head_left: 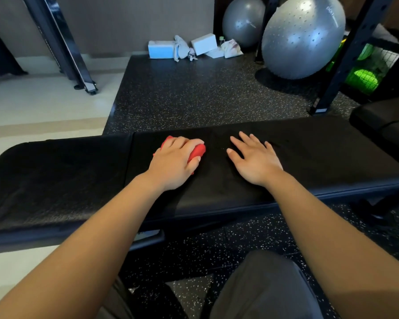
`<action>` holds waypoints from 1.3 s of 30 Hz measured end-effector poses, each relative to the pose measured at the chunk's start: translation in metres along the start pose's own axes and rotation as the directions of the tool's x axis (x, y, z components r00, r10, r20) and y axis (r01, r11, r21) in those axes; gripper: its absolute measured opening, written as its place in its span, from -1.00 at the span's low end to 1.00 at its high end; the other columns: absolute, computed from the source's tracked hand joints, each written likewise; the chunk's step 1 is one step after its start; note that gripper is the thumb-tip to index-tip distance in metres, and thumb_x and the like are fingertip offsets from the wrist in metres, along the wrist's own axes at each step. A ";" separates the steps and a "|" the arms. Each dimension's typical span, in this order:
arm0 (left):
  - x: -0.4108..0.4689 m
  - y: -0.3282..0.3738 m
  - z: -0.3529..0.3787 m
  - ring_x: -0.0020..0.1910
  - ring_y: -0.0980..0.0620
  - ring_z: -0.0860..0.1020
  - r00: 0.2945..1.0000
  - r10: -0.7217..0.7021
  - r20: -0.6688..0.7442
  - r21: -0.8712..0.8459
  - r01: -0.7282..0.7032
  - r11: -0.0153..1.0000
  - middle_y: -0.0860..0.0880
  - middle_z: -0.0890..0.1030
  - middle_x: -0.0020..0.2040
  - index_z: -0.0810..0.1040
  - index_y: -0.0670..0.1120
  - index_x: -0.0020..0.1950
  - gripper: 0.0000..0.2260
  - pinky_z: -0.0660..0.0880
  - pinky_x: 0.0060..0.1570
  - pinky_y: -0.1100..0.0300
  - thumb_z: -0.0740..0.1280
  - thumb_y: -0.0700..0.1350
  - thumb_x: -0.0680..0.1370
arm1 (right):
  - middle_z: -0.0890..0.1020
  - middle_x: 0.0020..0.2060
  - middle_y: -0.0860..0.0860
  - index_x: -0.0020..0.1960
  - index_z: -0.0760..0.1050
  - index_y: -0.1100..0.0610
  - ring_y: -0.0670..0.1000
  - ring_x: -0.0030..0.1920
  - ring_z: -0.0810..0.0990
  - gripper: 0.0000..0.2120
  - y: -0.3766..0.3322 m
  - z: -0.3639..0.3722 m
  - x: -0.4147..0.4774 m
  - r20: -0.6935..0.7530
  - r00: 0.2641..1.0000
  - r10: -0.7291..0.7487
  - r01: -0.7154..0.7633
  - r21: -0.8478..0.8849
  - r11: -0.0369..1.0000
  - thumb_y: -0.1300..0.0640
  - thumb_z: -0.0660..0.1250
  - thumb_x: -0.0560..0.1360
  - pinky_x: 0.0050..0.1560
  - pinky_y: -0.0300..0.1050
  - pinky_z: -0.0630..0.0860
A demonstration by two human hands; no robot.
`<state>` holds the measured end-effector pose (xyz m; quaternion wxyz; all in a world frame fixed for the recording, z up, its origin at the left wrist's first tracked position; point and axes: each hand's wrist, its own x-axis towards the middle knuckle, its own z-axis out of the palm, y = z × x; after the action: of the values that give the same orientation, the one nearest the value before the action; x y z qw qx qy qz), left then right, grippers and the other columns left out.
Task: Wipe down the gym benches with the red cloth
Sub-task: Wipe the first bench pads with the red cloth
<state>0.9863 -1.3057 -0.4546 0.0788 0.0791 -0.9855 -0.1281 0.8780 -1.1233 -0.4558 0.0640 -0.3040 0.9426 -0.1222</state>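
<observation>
- Softness is showing in the red cloth: it is bunching into a wad under the left grip, so I am judging it light, limp and easy to squash, with nothing fragile about it.
- The left grip is curling over the wad, fingers and thumb closing round it and pressing it onto the worktop, on the longer pad just right of the seam between the two pads.
- Taking the wad from above, with the palm bearing down, is looking like the best hold. A loose edge is poking out on the far left side and could be dragging or unfolding during a stroke.
- The right grip is lying open and flat on the same pad, fingers spread, holding nothing. It is near the cloth but not touching it, and it is sitting in the path of any stroke toward the right.
- The pad's black covering is looking smooth and slightly glossy, so the cloth is probably going to slide freely.
- Beyond the worktop, two grey exercise balls, foam blocks and a black rack upright are standing well apart on the speckled floor, obstructing nothing. Another black bench is showing at the right edge.
</observation>
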 end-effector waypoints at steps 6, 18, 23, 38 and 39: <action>-0.022 0.000 0.001 0.35 -0.01 0.26 0.998 0.002 -0.062 0.018 -0.001 1.000 0.06 0.38 0.32 0.26 0.14 0.43 -0.62 0.30 0.29 -0.08 0.14 0.09 0.60 | -0.06 0.55 -0.05 0.56 -0.02 -0.03 -0.02 0.54 -0.13 -0.42 -0.005 0.005 -0.016 0.017 0.999 -0.031 0.032 -0.042 0.999 -0.22 -0.11 0.61 0.49 0.05 -0.16; 0.031 0.012 0.007 0.44 -0.02 0.14 0.999 -0.050 -0.003 0.016 0.050 0.999 0.05 0.27 0.44 0.25 0.14 0.44 -0.62 0.19 0.32 -0.11 0.12 0.09 0.61 | 0.00 0.55 -0.09 0.54 0.05 -0.07 -0.06 0.54 -0.10 -0.46 -0.009 0.008 -0.027 -0.028 1.000 -0.011 0.010 -0.009 1.000 -0.20 -0.07 0.61 0.50 0.01 -0.15; 0.047 0.012 0.010 0.44 -0.06 0.14 0.999 -0.014 0.046 0.011 0.014 1.000 0.03 0.27 0.44 0.24 0.11 0.44 -0.61 0.21 0.32 -0.15 0.11 0.09 0.61 | 0.08 0.54 -0.11 0.52 0.14 -0.10 -0.08 0.53 -0.03 -0.52 -0.011 0.006 -0.024 -0.062 0.998 0.029 -0.028 0.021 0.999 -0.17 -0.02 0.62 0.49 -0.02 -0.09; 0.042 0.004 0.010 0.42 -0.05 0.18 0.999 0.041 0.026 0.000 -0.041 0.999 0.01 0.31 0.40 0.25 0.09 0.45 -0.59 0.26 0.27 -0.14 0.16 0.07 0.59 | 0.10 0.54 -0.08 0.52 0.16 -0.07 -0.05 0.53 -0.01 -0.54 -0.010 0.005 -0.023 -0.061 0.998 0.025 -0.024 0.019 1.000 -0.10 0.01 0.64 0.49 -0.03 -0.07; 0.042 0.006 0.011 0.42 -0.05 0.19 1.000 0.030 0.010 0.007 -0.030 1.000 0.01 0.32 0.40 0.26 0.09 0.44 -0.59 0.26 0.27 -0.13 0.16 0.07 0.59 | 0.09 0.54 -0.09 0.52 0.15 -0.08 -0.06 0.53 -0.02 -0.53 -0.008 0.005 -0.022 -0.061 0.998 0.021 -0.020 0.019 1.000 -0.11 -0.01 0.63 0.50 -0.03 -0.08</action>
<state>0.9428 -1.3048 -0.4584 0.0755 0.0640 -0.9873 -0.1239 0.9012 -1.1182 -0.4577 0.0391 -0.2899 0.9460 -0.1395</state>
